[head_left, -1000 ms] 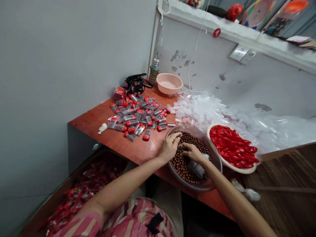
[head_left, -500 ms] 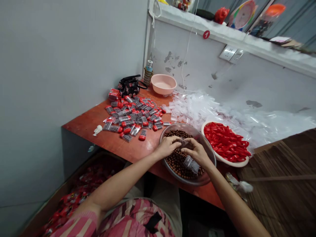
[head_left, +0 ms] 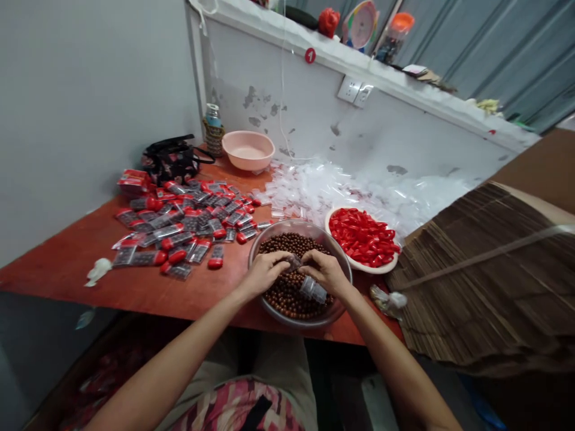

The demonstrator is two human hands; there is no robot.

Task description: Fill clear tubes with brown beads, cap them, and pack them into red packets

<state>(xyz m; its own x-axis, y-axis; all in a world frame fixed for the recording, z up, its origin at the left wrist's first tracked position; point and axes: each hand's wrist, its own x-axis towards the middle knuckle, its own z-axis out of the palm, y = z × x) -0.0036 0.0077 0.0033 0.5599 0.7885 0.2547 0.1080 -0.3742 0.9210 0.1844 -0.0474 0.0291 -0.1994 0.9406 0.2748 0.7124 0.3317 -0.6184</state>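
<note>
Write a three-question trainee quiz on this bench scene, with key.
1. What fills the white plate? A) brown beads B) red capsule-shaped pieces C) clear bags
2. True or false: the right hand touches a clear plastic packet above the metal bowl of brown beads.
3. Which is nearer the heap of red-capped packets: the left hand or the right hand?

Key: 1 B; 2 true; 3 the left hand.

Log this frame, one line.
left hand: over round brown beads | right hand: holding small clear plastic bag | round steel bowl: under hands | beside: red oblong pieces, white plate
</note>
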